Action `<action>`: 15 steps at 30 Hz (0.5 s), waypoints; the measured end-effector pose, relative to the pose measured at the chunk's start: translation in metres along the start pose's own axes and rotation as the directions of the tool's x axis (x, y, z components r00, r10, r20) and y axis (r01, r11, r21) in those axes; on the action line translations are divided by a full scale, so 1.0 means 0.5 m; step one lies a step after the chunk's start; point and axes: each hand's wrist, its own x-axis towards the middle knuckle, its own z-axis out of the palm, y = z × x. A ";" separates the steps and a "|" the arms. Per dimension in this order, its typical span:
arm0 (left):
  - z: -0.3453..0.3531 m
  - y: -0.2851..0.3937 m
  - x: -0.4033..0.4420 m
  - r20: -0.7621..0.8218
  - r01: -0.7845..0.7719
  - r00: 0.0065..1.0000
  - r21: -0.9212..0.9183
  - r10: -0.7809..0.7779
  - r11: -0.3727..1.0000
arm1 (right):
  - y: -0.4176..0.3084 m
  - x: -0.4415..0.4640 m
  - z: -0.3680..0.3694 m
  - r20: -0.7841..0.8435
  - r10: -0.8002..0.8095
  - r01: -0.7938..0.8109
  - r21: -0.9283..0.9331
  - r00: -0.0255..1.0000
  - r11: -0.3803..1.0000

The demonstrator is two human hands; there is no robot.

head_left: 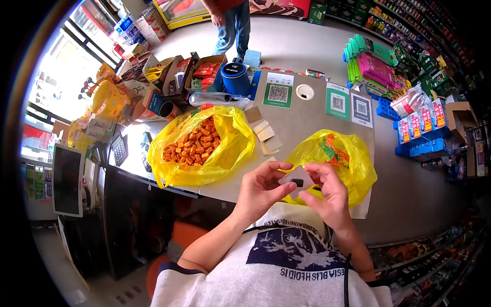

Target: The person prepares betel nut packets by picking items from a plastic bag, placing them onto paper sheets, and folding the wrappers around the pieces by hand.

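Observation:
Both my hands are held in front of my chest, over the counter's near edge. My left hand [260, 187] pinches the left side of a small pale square sheet [292, 178] with a dark oblong piece [297, 182] lying on it. On the other side, my right hand [330, 193] has its fingers at the sheet's right edge. Just behind is a yellow plastic bag [353, 153], its contents mostly hidden. Further left, an open yellow bag [232, 140] holds many small reddish-orange pieces [194, 146]. Several loose pale square sheets [267, 134] lie between the bags.
The grey counter [312, 120] carries QR-code cards [279, 92] and a blue canister [236, 79]. Boxes of packaged goods [207, 71] crowd its left end, near a calculator [118, 148] and a monitor [67, 180]. A person [232, 25] stands beyond the counter. Stacked goods [424, 123] are at right.

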 end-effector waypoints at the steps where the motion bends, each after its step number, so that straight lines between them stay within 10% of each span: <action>1: 0.001 0.005 -0.002 0.004 0.008 1.000 -0.024 -0.008 1.000 | 0.005 -0.004 -0.004 -0.029 0.133 -0.123 0.234 0.991 0.964; 5: 0.007 0.019 -0.009 0.033 0.022 0.999 -0.076 -0.019 0.997 | -0.003 -0.012 -0.013 0.093 0.347 -0.358 0.318 0.933 0.878; 15: 0.010 0.029 -0.017 0.043 -0.114 0.993 0.267 0.106 0.957 | 0.011 -0.010 -0.019 0.052 0.326 -0.330 0.218 0.944 0.919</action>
